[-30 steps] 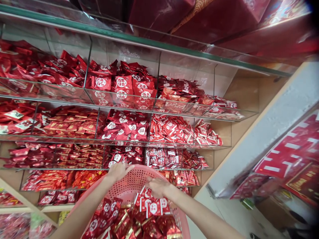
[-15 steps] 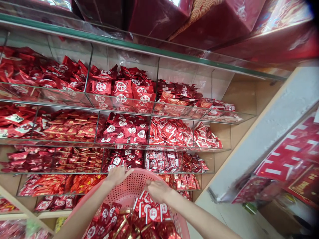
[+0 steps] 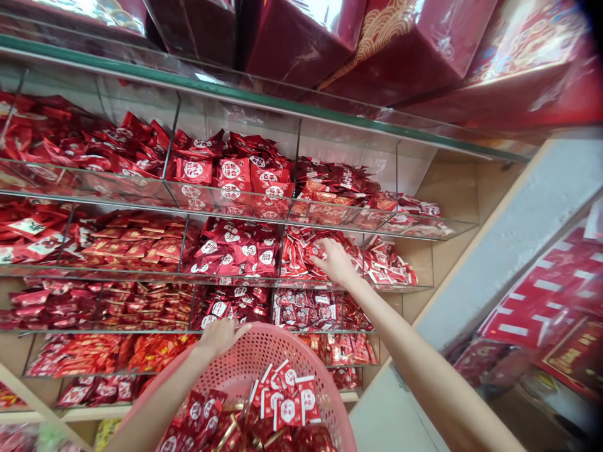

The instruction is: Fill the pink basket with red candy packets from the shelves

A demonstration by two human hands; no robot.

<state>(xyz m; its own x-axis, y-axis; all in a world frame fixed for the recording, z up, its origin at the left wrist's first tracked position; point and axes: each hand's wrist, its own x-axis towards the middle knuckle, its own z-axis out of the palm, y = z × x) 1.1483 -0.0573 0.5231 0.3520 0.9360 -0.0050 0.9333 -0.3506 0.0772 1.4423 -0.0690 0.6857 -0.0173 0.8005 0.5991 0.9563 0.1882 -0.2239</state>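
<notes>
My left hand (image 3: pixel 220 339) is closed over the far rim of a pink perforated plastic basket (image 3: pixel 336 402). Inside the basket lie red candy packets with white-edged ones (image 3: pixel 287 402) on top, darker red ones (image 3: pixel 200 414) at the left and shiny gold-trimmed ones below. My right hand (image 3: pixel 333 260) is over a shelf compartment of small red-and-white packets (image 3: pixel 296 251), its thumb and fingers apart at the pile. Nothing shows held in it, though the fingertips partly blend with the packets.
Tiered glass shelves (image 3: pixel 235 276) with clear dividers hold several kinds of red packets. Above them a green-edged glass shelf (image 3: pixel 264 94) carries large dark red boxes (image 3: pixel 301 37). At the right stand a pale wall post (image 3: pixel 513 232) and red-and-white packaging (image 3: pixel 532 307).
My right hand has left the basket and moved up and right to the red-and-white packets on the shelf. White-edged packets lie in the basket where it was. My left hand keeps its rim grip.
</notes>
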